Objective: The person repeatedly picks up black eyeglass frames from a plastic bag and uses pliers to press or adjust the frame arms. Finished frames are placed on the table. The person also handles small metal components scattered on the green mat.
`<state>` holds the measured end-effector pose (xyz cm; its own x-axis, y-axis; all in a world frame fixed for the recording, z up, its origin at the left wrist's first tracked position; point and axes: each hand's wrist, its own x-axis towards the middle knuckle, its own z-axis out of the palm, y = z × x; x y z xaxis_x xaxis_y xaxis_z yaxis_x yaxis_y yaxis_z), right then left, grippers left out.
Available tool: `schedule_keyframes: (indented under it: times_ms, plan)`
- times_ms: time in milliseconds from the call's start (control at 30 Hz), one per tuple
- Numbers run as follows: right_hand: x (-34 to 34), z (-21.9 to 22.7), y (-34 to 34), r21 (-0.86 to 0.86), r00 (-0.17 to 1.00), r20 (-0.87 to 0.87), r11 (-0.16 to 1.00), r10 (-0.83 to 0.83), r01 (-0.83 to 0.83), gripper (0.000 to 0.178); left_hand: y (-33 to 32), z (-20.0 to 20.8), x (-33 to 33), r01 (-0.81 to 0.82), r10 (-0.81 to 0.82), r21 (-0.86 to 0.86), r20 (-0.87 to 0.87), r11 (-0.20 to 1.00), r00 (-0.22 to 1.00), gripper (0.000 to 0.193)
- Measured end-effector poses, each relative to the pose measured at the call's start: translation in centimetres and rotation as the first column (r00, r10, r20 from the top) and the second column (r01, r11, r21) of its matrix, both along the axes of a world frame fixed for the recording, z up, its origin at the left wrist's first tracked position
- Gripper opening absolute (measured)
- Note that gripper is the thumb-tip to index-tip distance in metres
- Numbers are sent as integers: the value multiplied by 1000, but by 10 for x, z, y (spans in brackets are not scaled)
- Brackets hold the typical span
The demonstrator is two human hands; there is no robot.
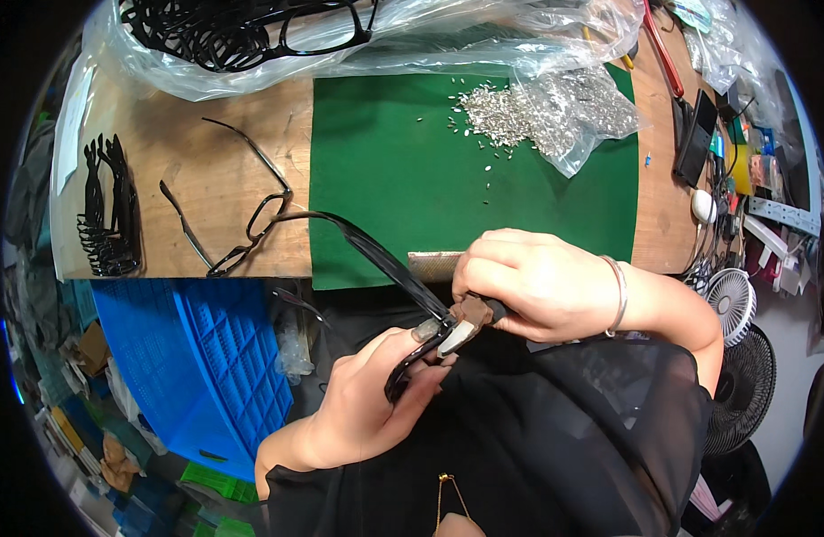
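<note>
My left hand (354,407) grips a black eyeglass frame (385,259) near its hinge, and one temple arm points up and away over the green mat. From the right, my right hand (551,286) is closed on a small tool (470,313) with a brown, wrapped-looking end and a dark part behind it. That brown end meets the frame at the hinge, beside my left fingertips. Its exact kind is partly hidden by my fingers. A pale piece shows between the tool and my left fingers. Just beyond lies a flat, greyish strip (433,266) at the mat's near edge.
On the green mat (385,134) are small silvery pieces (501,115), spilling from a clear bag (577,121). Another black eyeglass frame (273,197) lies left, near stacked frames (108,224). A plastic bag of frames (215,36) is behind. A blue crate (206,358) stands below the table.
</note>
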<state>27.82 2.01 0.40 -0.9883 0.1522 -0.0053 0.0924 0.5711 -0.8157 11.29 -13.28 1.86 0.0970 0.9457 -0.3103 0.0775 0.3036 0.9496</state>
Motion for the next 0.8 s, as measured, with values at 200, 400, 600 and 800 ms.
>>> schedule_keyframes:
  times_ms: [200,400,600,800]
  plan:
    - [3,-20,-8,181,988,-114,975,-109,128,23,11,-13,-2,139,-45,276,-321,951,946,29]
    - [2,-27,-14,113,977,-94,973,-191,201,24,8,-14,-1,31,-25,52,-116,998,993,24]
    - [5,-29,-5,-20,959,78,962,-271,273,23,6,-35,-38,-203,205,24,-137,979,969,27]
    - [7,-47,-6,-121,891,82,883,-446,453,18,34,-34,-105,247,249,356,-892,901,377,35]
